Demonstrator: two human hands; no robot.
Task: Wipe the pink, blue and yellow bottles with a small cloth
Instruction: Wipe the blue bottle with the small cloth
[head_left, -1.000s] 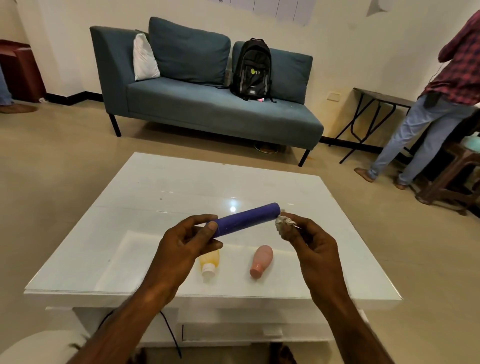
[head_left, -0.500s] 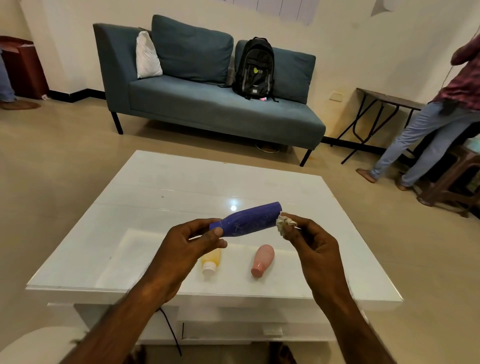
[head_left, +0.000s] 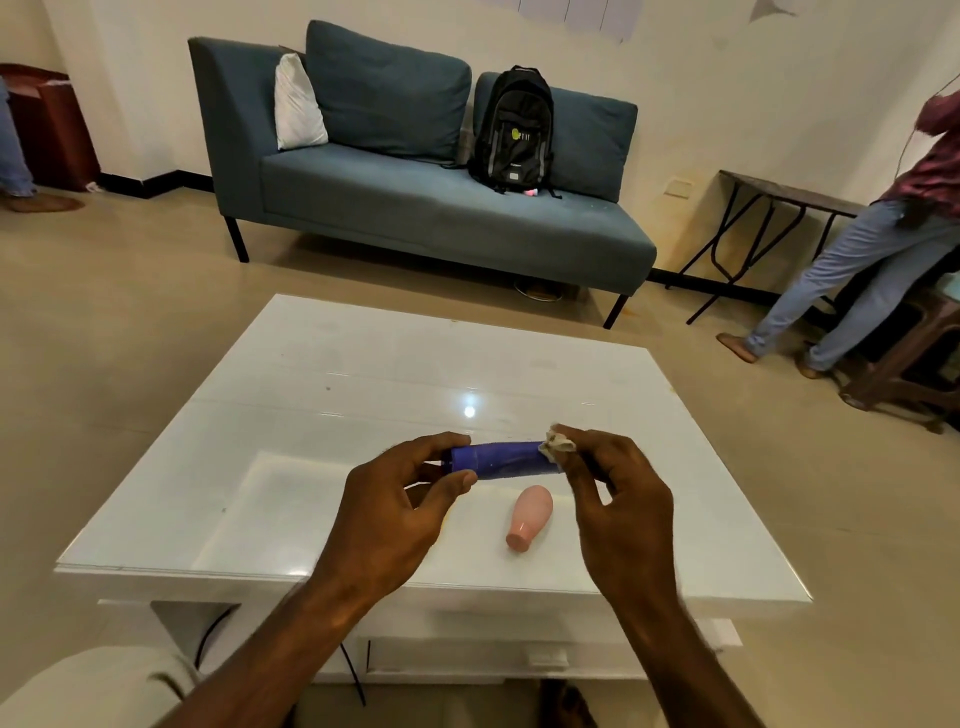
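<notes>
My left hand (head_left: 400, 506) grips the cap end of the blue bottle (head_left: 501, 460), which lies nearly level above the white table (head_left: 322, 395). My right hand (head_left: 618, 499) pinches a small pale cloth (head_left: 557, 442) against the bottle's right end. The pink bottle (head_left: 530, 516) lies on its side on the table just below, cap toward me. My left hand hides the yellow bottle.
A blue sofa (head_left: 415, 208) with a black backpack (head_left: 514, 130) stands beyond the table. A person (head_left: 878, 244) stands at the far right beside a dark side table (head_left: 779, 192) and a wooden stool (head_left: 914, 353). A black cable (head_left: 353, 675) hangs under the table's front edge.
The blue bottle has tilted from slanting up to the right to nearly level, and has turned in my left hand. My left hand moved right and now covers the yellow bottle.
</notes>
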